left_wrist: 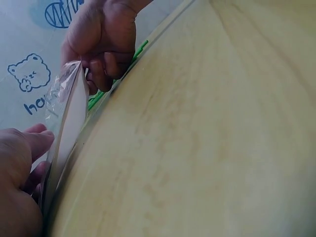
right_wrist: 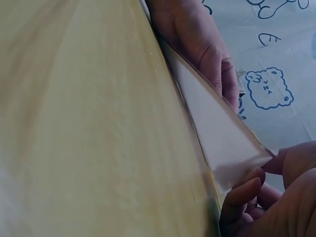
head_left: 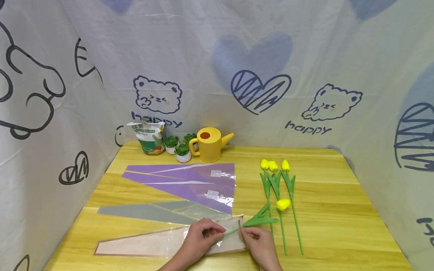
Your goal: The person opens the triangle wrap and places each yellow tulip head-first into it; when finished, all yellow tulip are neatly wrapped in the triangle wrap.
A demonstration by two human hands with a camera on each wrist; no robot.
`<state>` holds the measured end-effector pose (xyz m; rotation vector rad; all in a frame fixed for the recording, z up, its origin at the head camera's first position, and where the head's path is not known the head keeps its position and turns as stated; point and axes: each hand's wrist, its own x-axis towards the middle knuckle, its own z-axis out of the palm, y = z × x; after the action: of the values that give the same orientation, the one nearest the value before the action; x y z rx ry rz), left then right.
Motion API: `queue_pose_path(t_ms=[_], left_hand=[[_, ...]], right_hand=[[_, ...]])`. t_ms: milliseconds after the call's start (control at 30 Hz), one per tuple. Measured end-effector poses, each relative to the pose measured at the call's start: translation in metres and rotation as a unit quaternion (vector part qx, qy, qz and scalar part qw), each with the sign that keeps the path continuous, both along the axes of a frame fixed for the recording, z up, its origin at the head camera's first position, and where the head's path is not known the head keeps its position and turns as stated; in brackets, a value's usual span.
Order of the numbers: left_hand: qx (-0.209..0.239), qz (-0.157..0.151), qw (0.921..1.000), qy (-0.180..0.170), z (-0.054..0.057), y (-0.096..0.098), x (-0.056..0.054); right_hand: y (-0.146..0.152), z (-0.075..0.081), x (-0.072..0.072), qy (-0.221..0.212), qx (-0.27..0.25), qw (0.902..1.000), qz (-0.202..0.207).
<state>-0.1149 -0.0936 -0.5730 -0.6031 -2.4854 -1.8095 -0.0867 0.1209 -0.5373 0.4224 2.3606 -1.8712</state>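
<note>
A pale pink, clear-fronted flower sleeve [head_left: 145, 241] with a brown border lies along the table's front, its wide mouth to the right. One artificial yellow tulip [head_left: 283, 204] slants into that mouth, its leaves outside and stem under the film. My left hand [head_left: 200, 237] holds the sleeve over the stem, thumb and fingers close together; I cannot tell whether they pinch the stem itself. With thumb and fingertips, my right hand [head_left: 261, 242] pinches the sleeve's mouth edge. In the right wrist view, the sleeve's pale back [right_wrist: 212, 123] rises toward the right fingers [right_wrist: 242, 195].
Three more tulips [head_left: 285, 165] lie to the right, heads pointing away. Purple sleeves [head_left: 190, 184] and a grey sleeve [head_left: 135, 213] lie behind the pink one. Along the back stand a yellow watering can [head_left: 209, 146], small potted succulents [head_left: 183, 152] and a printed bag [head_left: 149, 139].
</note>
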Motion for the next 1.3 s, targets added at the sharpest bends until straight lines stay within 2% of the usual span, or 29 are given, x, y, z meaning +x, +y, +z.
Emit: queue_pose_path(t_ms=[300,467,633,733,900,1000,1167,1300], left_hand=[[0.007,-0.005,1.0,0.004,-0.002,0.001,0.0],[0.01,-0.007,0.9999,0.003,-0.002,0.0,0.0],[0.004,-0.006,0.9999,-0.009,-0.001,-0.001,0.0],[-0.001,-0.003,0.9999,-0.013,0.0,-0.001,0.0],[-0.005,-0.002,0.9998,-0.02,-0.001,-0.002,0.001],[-0.006,-0.004,0.9997,-0.024,-0.001,-0.002,0.001],[-0.005,-0.005,0.9998,-0.019,0.0,-0.003,0.001],[-0.001,-0.006,0.9999,-0.008,-0.001,-0.001,0.0]], right_hand=[[-0.001,0.002,0.0,0.014,0.006,0.9999,0.006],[0.004,0.007,-0.002,0.013,0.027,0.9995,0.005],[0.026,0.022,-0.011,0.021,0.048,0.9986,-0.007],[0.049,0.033,-0.021,0.042,0.087,0.9953,-0.005],[0.088,0.045,-0.035,0.086,0.167,0.9821,0.0],[0.106,0.044,-0.043,0.112,0.203,0.9724,0.03],[0.125,0.031,-0.059,0.172,0.269,0.9413,0.108],[0.129,0.023,-0.066,0.203,0.293,0.9208,0.158]])
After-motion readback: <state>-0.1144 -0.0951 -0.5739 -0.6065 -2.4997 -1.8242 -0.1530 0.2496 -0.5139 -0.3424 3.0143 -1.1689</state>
